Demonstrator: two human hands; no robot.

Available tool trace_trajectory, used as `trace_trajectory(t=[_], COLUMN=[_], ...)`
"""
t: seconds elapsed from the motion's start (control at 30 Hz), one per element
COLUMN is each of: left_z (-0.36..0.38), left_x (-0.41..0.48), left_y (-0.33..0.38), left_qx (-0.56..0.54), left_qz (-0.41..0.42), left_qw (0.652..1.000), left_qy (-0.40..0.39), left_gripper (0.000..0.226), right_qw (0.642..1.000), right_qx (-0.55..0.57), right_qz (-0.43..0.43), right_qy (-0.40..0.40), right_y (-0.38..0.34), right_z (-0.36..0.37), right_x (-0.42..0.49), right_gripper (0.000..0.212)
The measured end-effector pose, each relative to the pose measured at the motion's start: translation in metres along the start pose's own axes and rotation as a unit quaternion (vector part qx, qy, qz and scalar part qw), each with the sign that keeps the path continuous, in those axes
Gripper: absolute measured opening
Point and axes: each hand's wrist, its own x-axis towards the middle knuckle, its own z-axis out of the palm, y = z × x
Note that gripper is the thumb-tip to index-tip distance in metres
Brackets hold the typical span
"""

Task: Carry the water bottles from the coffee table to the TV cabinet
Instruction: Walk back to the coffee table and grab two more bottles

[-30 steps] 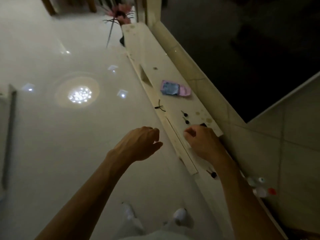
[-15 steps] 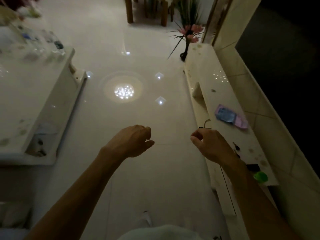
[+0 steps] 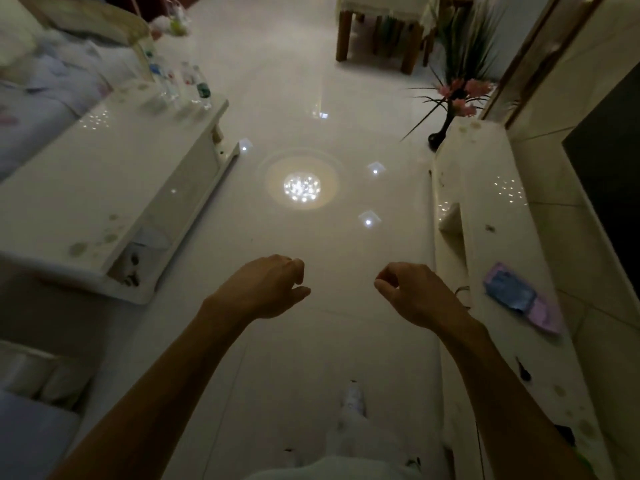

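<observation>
Floor (image 3: pixel 298 98): glossy, dim; I could slip walking across it.
Coffee table surface (image 3: pixel 104 174): at 10 o'clock, corner juts toward my path.
Water bottles (image 3: pixel 180 84): clustered on its far end; clumsy grabs topple neighbours.
Left hand (image 3: pixel 266 285), right hand (image 3: pixel 415 292): loosely curled, carrying nothing.

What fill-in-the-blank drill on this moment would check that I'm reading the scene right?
1. The water bottles stand at the far end of the ____ table.
2. Both hands, left hand and right hand, hold ____.
3. The purple packet lies on the TV ____.
4. The pink flowers stand in a ____ vase.

Missing words: coffee; nothing; cabinet; dark
</observation>
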Motion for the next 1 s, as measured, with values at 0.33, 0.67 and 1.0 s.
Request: trace_trajectory(t=[0.33,0.67,1.0], left_z=[-0.048,-0.073,-0.086], left_x=[0.081,0.141,0.209], left_y=[0.036,0.034,-0.05], left_qx=[0.011,-0.012,-0.059], left_qz=[-0.056,-0.092,-0.122], left_qw=[0.998,0.995,0.991], left_qy=[0.018,0.019,0.001], left_gripper=[0.037,0.038,0.039], right_qw=[0.996,0.991,0.984], right_qx=[-0.024,-0.056,-0.096], right_qz=[-0.086,-0.117,-0.119], right_qy=[-0.025,-0.039,-0.092], right_y=[0.039,0.058,0.016], right_z=[-0.064,-0.095,-0.079], right_x=[0.092,0.168,0.269], right_gripper=[0.026,0.028,0.031])
